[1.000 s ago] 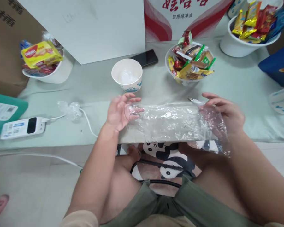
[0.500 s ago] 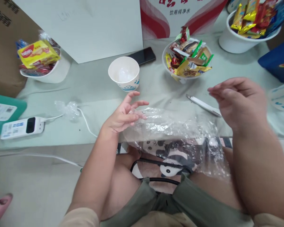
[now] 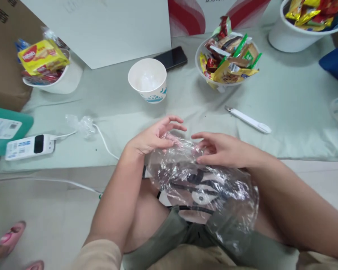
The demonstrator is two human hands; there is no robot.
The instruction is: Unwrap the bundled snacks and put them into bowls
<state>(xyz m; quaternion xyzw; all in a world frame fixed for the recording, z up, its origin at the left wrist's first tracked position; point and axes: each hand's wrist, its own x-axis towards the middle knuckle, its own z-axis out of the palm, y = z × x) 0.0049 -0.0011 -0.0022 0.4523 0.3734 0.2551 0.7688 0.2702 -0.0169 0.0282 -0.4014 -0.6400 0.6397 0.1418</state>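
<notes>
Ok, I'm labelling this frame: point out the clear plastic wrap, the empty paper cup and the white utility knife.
clear plastic wrap [image 3: 202, 187], head view, crinkled middle over the lap.
empty paper cup [image 3: 147, 80], head view, inside bottom.
white utility knife [image 3: 248, 119], head view, middle of handle.

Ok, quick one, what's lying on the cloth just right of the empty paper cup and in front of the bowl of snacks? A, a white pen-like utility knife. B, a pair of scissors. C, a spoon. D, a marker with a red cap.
A: a slim white utility knife lies flat on the cloth, between the snack bowl and the right hand, touching neither.
</notes>
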